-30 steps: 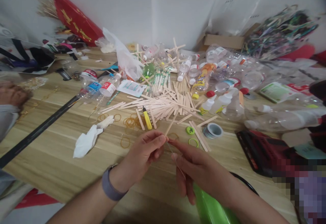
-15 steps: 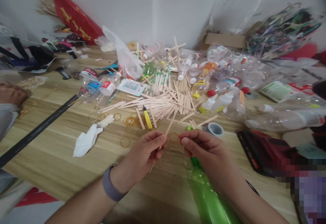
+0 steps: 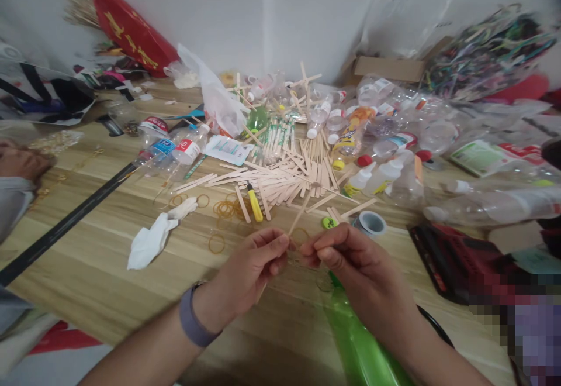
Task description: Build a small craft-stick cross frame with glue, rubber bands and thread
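The left hand (image 3: 256, 257) pinched a thin wooden stick (image 3: 300, 213) above the table (image 3: 100, 245) – light, stiff, likely snappable, best held mid-length – while the right hand's (image 3: 366, 266) fingers narrowed nearby, any hold impossible to tell

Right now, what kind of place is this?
It looks like a craft room or workshop: there are flat wooden sticks in a pile, lots of empty plastic bottles, and a yellow-handled tool on the table.
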The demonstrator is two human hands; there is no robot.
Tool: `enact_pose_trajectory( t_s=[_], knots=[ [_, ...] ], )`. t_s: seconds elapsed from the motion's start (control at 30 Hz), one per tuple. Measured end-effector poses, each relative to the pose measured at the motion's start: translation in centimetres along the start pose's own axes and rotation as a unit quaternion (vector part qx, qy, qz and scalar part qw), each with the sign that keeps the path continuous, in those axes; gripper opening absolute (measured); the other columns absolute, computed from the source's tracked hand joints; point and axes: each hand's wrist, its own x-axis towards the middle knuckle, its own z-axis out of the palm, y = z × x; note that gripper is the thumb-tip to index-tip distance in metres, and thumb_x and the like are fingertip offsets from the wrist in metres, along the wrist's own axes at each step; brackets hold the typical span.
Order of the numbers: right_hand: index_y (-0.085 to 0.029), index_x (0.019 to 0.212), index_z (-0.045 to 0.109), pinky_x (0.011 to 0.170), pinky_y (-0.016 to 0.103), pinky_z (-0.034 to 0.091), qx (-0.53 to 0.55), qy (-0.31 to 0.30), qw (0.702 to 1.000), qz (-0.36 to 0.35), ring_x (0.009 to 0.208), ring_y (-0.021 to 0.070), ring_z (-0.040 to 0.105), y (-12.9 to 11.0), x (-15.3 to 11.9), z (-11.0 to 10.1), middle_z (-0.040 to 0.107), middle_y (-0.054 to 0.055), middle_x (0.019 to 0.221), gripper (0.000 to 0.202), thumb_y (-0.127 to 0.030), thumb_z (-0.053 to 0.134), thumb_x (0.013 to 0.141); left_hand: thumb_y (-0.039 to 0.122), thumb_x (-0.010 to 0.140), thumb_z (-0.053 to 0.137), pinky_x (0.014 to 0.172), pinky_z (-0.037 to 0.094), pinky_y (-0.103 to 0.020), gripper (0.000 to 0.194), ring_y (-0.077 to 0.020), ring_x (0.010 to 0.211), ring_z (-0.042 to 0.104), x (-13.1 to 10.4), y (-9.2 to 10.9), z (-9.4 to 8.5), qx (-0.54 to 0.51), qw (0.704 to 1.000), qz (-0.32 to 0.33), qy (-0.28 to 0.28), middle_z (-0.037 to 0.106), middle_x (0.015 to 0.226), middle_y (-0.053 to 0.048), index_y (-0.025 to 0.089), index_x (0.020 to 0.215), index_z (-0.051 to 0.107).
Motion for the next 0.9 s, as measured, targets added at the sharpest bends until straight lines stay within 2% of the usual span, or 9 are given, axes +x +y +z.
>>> enact_pose_trajectory(
  t_s=[0.1,0.23,0.3,0.37,0.53,0.67,0.73,0.9],
  knots=[
    [-0.022,0.075,0.063,0.067,0.023,0.051,-0.025,-0.022,0.998,0.047,0.071,0.0106,0.062,-0.1,0.3,-0.5,0.073,0.003,0.087,0.019,-0.036,0.067,0.088,0.042,0.062,0.082,0.047,0.023,-0.018,0.035,-0.0046,0.05,0.038,0.1,0.1,-0.2,0.004,1.0,0.009,0.005,0.054,0.061,0.005,0.016,0.067,0.059],
    [-0.019,0.074,0.061,0.064,0.026,0.051,0.002,-0.141,0.979,0.15,0.071,0.0108,0.062,0.0,1.1,-1.1,0.068,0.009,0.111,0.025,-0.04,0.066,0.087,0.044,0.062,0.083,0.046,0.023,-0.019,0.036,-0.006,0.049,0.04,0.1,0.0,-0.4,0.014,1.0,0.008,0.005,0.05,0.055,0.006,0.017,0.067,0.06],
    [-0.018,0.075,0.06,0.066,0.026,0.051,0.021,-0.169,0.97,0.171,0.075,0.0107,0.062,0.0,1.3,-1.3,0.064,0.009,0.12,0.025,-0.039,0.068,0.086,0.044,0.062,0.083,0.046,0.024,-0.019,0.036,-0.0064,0.049,0.041,0.1,-0.1,-0.4,0.019,1.0,0.002,0.003,0.05,0.053,0.006,0.017,0.067,0.061],
    [-0.018,0.075,0.06,0.07,0.026,0.052,0.034,-0.179,0.967,0.179,0.081,0.0115,0.063,0.0,1.4,-1.4,0.064,0.008,0.118,0.024,-0.038,0.069,0.085,0.044,0.061,0.083,0.045,0.024,-0.018,0.036,-0.0063,0.049,0.041,0.1,-0.2,-0.4,0.021,1.0,-0.002,0.005,0.05,0.054,0.006,0.017,0.07,0.062],
    [-0.019,0.079,0.059,0.071,0.027,0.052,0.099,-0.199,0.952,0.212,0.077,0.0121,0.068,0.3,1.3,-1.8,0.07,0.003,0.092,0.022,-0.037,0.07,0.086,0.044,0.062,0.083,0.045,0.025,-0.018,0.037,-0.0057,0.05,0.042,0.3,-0.3,-0.6,0.017,1.0,-0.011,0.011,0.052,0.057,0.005,0.017,0.067,0.058],
    [-0.021,0.083,0.064,0.072,0.026,0.052,0.147,-0.148,0.962,0.176,0.076,0.0118,0.068,0.6,1.4,-2.2,0.071,0.001,0.088,0.017,-0.035,0.074,0.083,0.041,0.059,0.085,0.043,0.026,-0.016,0.039,-0.005,0.05,0.042,0.3,-0.1,-0.7,0.005,0.999,-0.031,0.02,0.05,0.061,0.006,0.017,0.07,0.056],
    [-0.022,0.079,0.066,0.075,0.026,0.05,0.138,-0.141,0.969,0.145,0.08,0.012,0.066,0.7,1.5,-2.4,0.069,0.0,0.088,0.016,-0.034,0.077,0.079,0.04,0.058,0.085,0.043,0.025,-0.016,0.04,-0.0045,0.05,0.041,0.2,0.0,-0.6,-0.003,0.999,-0.044,0.021,0.05,0.064,0.006,0.018,0.072,0.056],
    [-0.023,0.072,0.072,0.071,0.028,0.044,-0.016,-0.156,0.985,0.071,0.077,0.0142,0.056,0.3,1.8,-2.7,0.059,0.0,0.077,0.022,-0.043,0.079,0.074,0.039,0.06,0.083,0.041,0.023,-0.017,0.037,-0.0047,0.051,0.042,0.3,0.0,-0.6,-0.006,0.998,-0.057,0.02,0.051,0.069,0.005,0.017,0.073,0.057]
  ],
)
